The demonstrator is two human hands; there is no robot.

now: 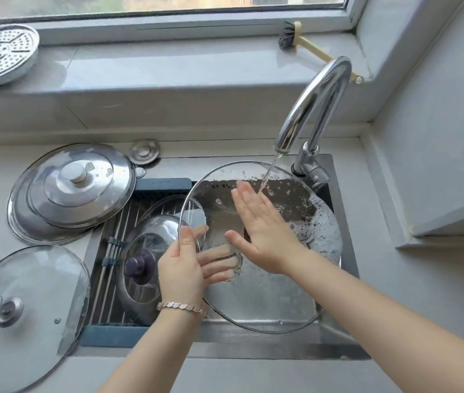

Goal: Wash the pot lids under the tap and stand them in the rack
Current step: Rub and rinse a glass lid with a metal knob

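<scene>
under the tap (314, 103), left hand (181, 268) grips the glass lid (267, 296) by its rim; right hand (262, 234) presses flat-fingered; rack (101, 282) left of tap.

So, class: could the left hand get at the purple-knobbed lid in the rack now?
Probably, once freed: the left hand grips the soapy glass lid, but the purple-knobbed lid lies right beside it, knob uncovered.

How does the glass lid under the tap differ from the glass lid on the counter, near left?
The held lid is tilted, wet and soapy under the tap; the counter lid lies flat, knob up, with no suds. The left hand grips the held lid's rim and the right hand lies flat on it; nobody touches the counter lid. Both are round clear glass with metal rims.
</scene>
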